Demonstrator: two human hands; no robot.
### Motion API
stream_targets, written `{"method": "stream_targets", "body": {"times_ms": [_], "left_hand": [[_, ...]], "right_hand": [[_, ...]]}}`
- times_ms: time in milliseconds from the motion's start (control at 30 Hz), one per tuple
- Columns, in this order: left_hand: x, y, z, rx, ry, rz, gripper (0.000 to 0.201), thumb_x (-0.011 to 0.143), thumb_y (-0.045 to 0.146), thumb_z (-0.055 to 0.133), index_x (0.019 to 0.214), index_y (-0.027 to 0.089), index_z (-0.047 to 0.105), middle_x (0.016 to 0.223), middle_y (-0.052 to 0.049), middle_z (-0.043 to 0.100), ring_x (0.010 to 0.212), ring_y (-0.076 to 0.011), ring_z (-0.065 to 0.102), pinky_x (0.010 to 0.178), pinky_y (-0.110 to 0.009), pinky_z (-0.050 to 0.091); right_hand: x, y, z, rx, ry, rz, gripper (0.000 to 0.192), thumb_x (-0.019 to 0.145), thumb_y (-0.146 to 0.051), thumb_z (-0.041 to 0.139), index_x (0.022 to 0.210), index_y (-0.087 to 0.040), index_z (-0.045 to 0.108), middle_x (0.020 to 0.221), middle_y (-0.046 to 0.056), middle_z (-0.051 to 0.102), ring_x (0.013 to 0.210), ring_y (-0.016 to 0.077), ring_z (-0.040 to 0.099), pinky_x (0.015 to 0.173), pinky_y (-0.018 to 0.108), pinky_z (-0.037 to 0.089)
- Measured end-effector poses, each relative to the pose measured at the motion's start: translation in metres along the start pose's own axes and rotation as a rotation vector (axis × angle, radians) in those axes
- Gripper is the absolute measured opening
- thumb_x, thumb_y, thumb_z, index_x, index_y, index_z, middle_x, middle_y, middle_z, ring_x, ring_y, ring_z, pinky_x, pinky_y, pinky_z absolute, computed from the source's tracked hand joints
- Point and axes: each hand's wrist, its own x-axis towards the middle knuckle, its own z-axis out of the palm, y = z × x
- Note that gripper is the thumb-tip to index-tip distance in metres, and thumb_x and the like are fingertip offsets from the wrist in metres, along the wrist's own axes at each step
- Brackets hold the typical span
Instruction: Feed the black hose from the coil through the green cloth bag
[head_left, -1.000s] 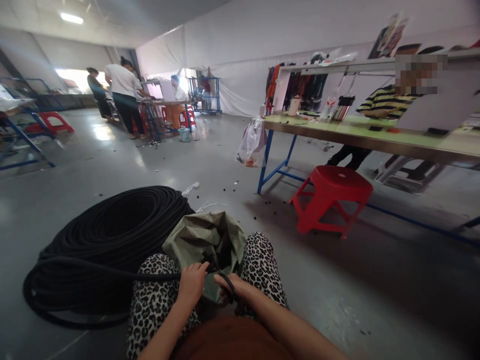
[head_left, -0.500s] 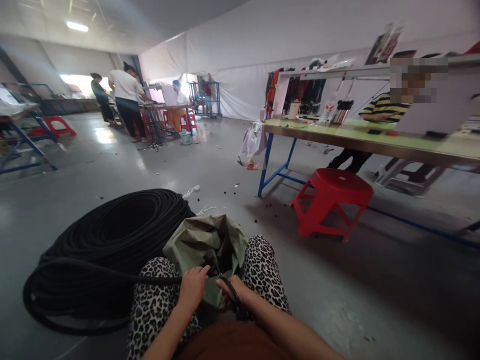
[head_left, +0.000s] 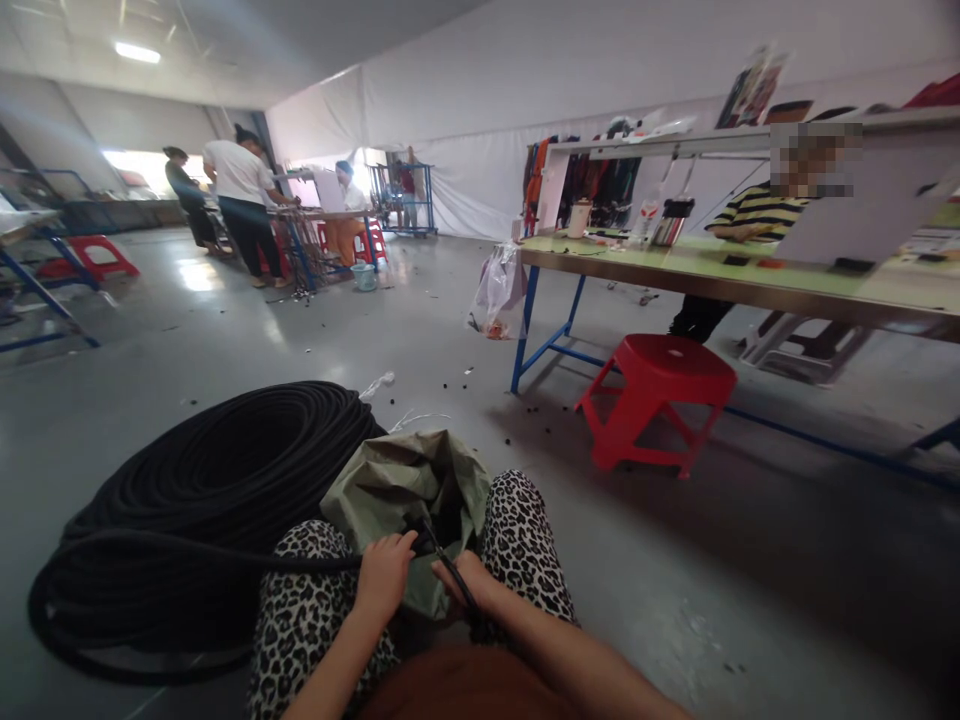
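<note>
The left hand (head_left: 384,575) is closed around a thick black cord (head_left: 315,564) near its end, just above the open mouth of an olive-green bag (head_left: 356,485) between the knees. The right hand (head_left: 469,578) grips black-handled scissors (head_left: 459,582), their blades pointing toward the cord's end; whether they touch it, I cannot tell. From the left hand the cord runs left over one leopard-print trouser leg (head_left: 300,620) to a large black coil (head_left: 150,510) on the floor, left of the bag. Farther off, to the right, a red plastic stool (head_left: 671,358) stands beside a green-topped worktop (head_left: 705,270).
</note>
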Motion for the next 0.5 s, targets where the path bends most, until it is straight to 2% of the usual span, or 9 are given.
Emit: {"method": "stream_targets", "body": {"times_ms": [300, 500], "left_hand": [[0.0057, -0.0018, 0.0034, -0.001, -0.027, 0.002, 0.037, 0.095, 0.020, 0.043, 0.128, 0.025, 0.059, 0.115, -0.008, 0.070, 0.110, -0.0206, 0.063, 0.090, -0.034, 0.041], [0.0054, -0.0013, 0.0012, -0.016, -0.043, 0.006, 0.039, 0.095, 0.020, 0.040, 0.129, 0.024, 0.059, 0.118, -0.008, 0.070, 0.111, -0.0215, 0.062, 0.091, -0.035, 0.041]], "right_hand": [[0.0073, 0.0043, 0.0022, -0.034, -0.007, -0.010, 0.030, 0.084, -0.029, 0.062, 0.058, -0.014, 0.058, 0.052, 0.000, 0.048, 0.054, 0.0117, 0.050, 0.050, 0.019, 0.034], [0.0011, -0.0004, -0.0024, -0.106, -0.016, -0.071, 0.024, 0.085, -0.024, 0.059, 0.066, -0.013, 0.066, 0.061, 0.003, 0.058, 0.060, 0.0127, 0.056, 0.055, 0.020, 0.039]]}}
